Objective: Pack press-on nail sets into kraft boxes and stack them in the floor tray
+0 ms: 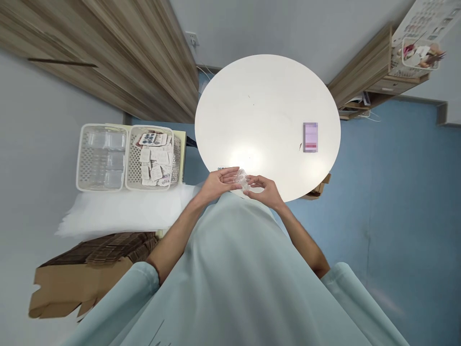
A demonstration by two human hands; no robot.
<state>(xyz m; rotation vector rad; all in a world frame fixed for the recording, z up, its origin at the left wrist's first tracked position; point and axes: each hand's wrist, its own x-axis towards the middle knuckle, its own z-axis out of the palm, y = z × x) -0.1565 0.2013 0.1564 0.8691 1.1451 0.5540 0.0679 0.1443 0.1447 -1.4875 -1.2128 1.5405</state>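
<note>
At the near edge of the white round table, a small clear plastic box [243,179] is held between my two hands; its fine shape is hard to make out. My left hand [220,183] grips its left side, with long straight fingers above and the thumb below. On the other side, my right hand [264,190] pinches it between bent fingers and thumb. A card with blue print [224,168] lies on the table just beyond my left hand, mostly covered by it.
The white table [266,81] bears a pixelated pinkish-purple pack [310,137] at right. To the left stand a basket of clear plastic boxes [79,158] and a basket of cards [133,180]. Nearer are white sheets [122,211] and flattened cardboard boxes [82,283].
</note>
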